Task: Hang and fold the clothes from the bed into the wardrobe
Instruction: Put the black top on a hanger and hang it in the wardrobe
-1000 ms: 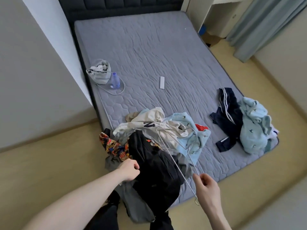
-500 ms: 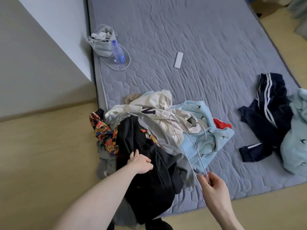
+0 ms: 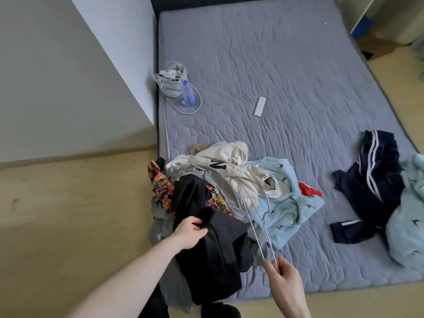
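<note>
Clothes [image 3: 231, 184] lie heaped at the near corner of the bed [image 3: 286, 76], some spilling over the edge toward the floor. My left hand [image 3: 189, 230] has its fingers curled into the black garment [image 3: 213, 249] on the near side of the pile, gripping a fold of it. My right hand [image 3: 285, 276] pinches the near end of the thin wire hangers [image 3: 257, 226], which run from my fingertips up over the pale blue fleece [image 3: 289, 203] and the cream top [image 3: 229, 166]. How many hangers there are I cannot tell.

Further right, well apart from the heap, a navy striped piece [image 3: 371, 180] and another pale blue garment [image 3: 408, 216] lie at the bed's edge. Up near the wall sit a small grey bag [image 3: 171, 84] with a water bottle [image 3: 188, 94] touching it, and a white remote [image 3: 260, 106] lies mid-mattress.

By my reckoning the job has barely begun: nothing here is on a hanger or folded, and the wardrobe is out of view. The black garment looks first in line.
</note>
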### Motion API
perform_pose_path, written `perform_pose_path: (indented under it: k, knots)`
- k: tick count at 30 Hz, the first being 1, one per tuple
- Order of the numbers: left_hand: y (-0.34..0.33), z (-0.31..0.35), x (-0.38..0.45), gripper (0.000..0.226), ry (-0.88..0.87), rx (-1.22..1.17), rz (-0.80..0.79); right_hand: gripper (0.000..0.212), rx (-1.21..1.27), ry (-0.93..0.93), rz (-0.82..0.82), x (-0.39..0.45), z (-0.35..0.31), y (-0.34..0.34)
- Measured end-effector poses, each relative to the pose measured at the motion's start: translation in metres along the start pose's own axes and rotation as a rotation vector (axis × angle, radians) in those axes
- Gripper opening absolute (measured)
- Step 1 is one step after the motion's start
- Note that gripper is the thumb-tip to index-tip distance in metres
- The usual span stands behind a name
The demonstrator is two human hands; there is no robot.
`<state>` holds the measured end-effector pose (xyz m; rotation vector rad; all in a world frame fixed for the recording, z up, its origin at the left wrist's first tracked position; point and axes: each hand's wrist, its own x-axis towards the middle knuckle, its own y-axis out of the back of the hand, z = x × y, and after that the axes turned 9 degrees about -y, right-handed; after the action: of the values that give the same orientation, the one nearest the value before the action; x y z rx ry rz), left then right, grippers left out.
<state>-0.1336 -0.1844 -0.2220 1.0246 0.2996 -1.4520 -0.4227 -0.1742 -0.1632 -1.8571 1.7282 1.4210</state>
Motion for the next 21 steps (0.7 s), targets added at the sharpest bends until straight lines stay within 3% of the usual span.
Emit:
perform_pose_path:
  k: [4, 9, 15, 21]
  knots:
    - [0.008, 0.006, -0.069, 0.011, -0.049, -0.098, 0.026, 0.052, -0.054, 0.077, -0.044, -0.044, -0.017, 0.014]
    - [0.027, 0.017, -0.141, 0.013, -0.145, -0.195, 0.100, 0.050, -0.102, 0.199, -0.072, -0.095, -0.036, 0.021]
    - [0.072, 0.026, -0.231, 0.019, -0.331, -0.367, 0.039, 0.058, -0.177, 0.339, -0.120, -0.168, -0.042, -0.001]
    - [0.129, 0.032, -0.315, 0.013, -0.608, -0.473, -0.040, 0.070, -0.032, 0.482, -0.155, -0.241, -0.072, -0.057]
